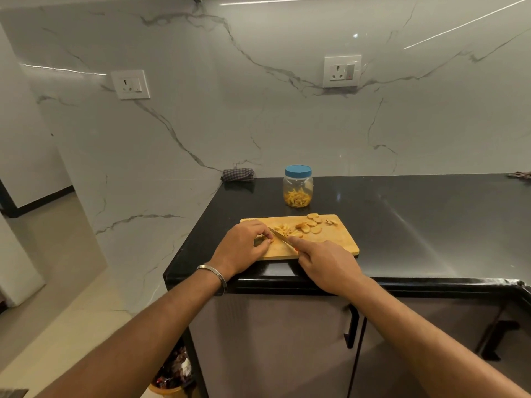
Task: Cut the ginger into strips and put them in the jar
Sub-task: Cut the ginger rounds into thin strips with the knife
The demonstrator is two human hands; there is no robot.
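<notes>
One wooden cutting board [330, 245] lies on the black bench [416, 219], near its front edge. Left hand [244, 245] sits on the board's near-left part, fingers curled down and pinching a small ginger piece [263, 240]; one metal bangle [214, 278] on that wrist. Right hand [327, 262] grips one knife [278, 234], index finger stretched along its spine, handle hidden under the hand; blade points far-left, tip just beside the left fingertips, edge on the board.

Ginger on the board: one small heap of cut strips [284, 228] just right of the blade, strip count too small to tell. Right of that, about six round slices [311, 224] in a loose cluster, some overlapping. One separate scrap [332, 222] near the far-right corner of the board.

One clear plastic jar [298, 186] stands upright on the bench just beyond the board's far edge, blue lid [298, 170] on, bottom third filled with ginger strips.

One rolled checked cloth [238, 174] at the bench's far-left corner against the marble wall. Second cloth edge [520, 175] at far right, mostly cut off. Two wall sockets [130, 84] [342, 71] on the marble. Cabinet doors below the bench, two dark handles [351, 328] visible. One bin [172, 372] on the floor at the near left, contents unclear.
</notes>
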